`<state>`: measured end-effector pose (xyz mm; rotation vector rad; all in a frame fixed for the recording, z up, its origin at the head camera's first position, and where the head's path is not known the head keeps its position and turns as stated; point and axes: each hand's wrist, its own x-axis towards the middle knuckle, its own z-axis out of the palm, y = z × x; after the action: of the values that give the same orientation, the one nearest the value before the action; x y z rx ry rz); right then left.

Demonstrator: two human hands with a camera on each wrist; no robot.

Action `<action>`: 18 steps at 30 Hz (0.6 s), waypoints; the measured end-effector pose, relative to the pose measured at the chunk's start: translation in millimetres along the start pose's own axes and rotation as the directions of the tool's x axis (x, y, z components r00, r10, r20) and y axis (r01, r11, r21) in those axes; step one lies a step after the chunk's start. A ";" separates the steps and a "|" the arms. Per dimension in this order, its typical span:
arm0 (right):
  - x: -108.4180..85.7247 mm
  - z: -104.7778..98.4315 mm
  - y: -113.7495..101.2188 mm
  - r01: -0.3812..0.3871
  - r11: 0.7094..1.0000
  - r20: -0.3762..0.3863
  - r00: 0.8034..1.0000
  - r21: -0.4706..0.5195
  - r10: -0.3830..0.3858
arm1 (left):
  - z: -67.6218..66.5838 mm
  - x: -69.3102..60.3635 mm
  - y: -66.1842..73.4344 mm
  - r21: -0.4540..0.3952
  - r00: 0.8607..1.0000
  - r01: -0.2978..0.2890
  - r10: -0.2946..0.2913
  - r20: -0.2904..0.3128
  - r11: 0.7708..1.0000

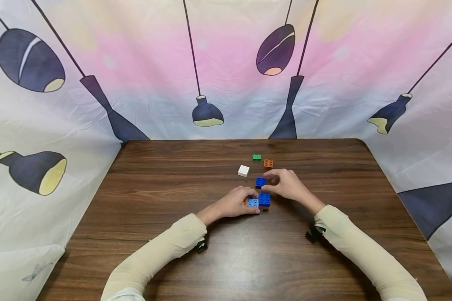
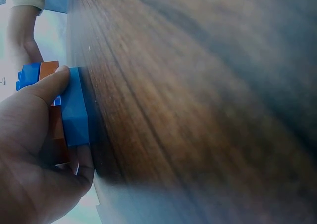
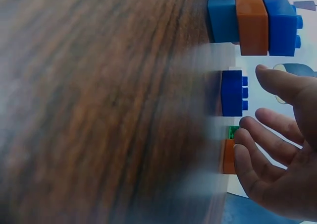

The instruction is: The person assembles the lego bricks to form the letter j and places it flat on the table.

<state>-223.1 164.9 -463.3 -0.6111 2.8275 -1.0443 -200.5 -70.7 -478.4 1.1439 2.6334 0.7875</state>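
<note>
My left hand [image 1: 236, 202] grips a stack of toy building bricks [image 1: 264, 200] on the table, thumb on the near side. A blue brick [image 2: 75, 112] forms the bottom of the stack. Above it lies an orange brick [image 3: 252, 26], topped by a dark blue brick [image 3: 282, 27]; a light blue brick [image 1: 253, 202] sits beside that, partly between my left fingers. Just beyond the stack stands a loose dark blue brick [image 1: 260, 182], studs up. My right hand [image 1: 285, 184] hovers at its right side, thumb and fingers spread apart, holding nothing.
Farther back on the wooden table [image 1: 165, 175] lie a white brick [image 1: 243, 170], an orange brick [image 1: 268, 163] and a green brick [image 1: 257, 157]. A cloth backdrop [image 1: 233, 79] printed with lamps rises behind the table and along its sides.
</note>
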 end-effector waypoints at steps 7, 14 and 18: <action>8.4 6.0 -0.9 -0.015 1.000 0.027 1.000 -0.020 0.016 | 0.0 -0.2 -1.1 0.007 1.000 -0.005 0.005 -0.001 1.000; 12.6 8.2 -3.4 -0.020 0.999 0.047 0.999 -0.041 0.022 | 0.5 -0.3 -1.1 0.002 1.000 -0.007 0.007 0.002 1.000; 14.9 9.0 -4.2 -0.031 0.998 0.053 0.998 -0.058 0.034 | 0.3 -0.5 -1.1 -0.002 1.000 -0.007 0.007 0.004 1.000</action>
<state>-233.6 150.7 -466.4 -0.5874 2.8191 -0.9305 -200.8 -71.6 -479.3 1.1536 2.6261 0.7889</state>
